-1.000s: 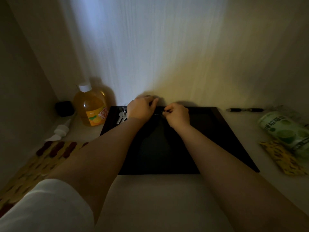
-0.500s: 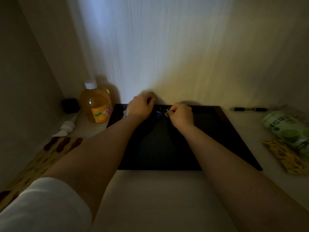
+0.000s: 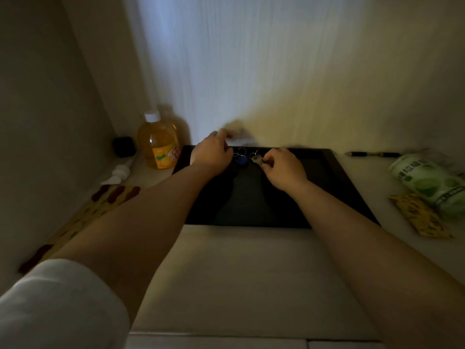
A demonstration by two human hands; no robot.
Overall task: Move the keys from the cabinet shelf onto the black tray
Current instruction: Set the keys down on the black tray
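A black tray [image 3: 347,187] lies flat on the pale cabinet shelf against the back wall. Both hands reach over its far edge. My right hand [image 3: 284,170] pinches a silver key [image 3: 256,159] with a ring between thumb and fingers. A blue key fob [image 3: 241,160] with a metal ring lies on the tray between the hands, beside my left hand [image 3: 211,154]. The left hand's fingers curl down at the ring; whether they grip it is hidden.
An orange juice bottle [image 3: 158,144] stands left of the tray, with a small black object [image 3: 123,146] and a white nozzle [image 3: 118,172] near it. A patterned mat [image 3: 100,205] lies at the left. A pen [image 3: 372,154], green packet [image 3: 427,182] and yellow packet [image 3: 417,215] lie right.
The hands have drawn apart, the right one moving right with the silver key. The blue fob and rings now show between them. The white keys left of my left hand are no longer visible.
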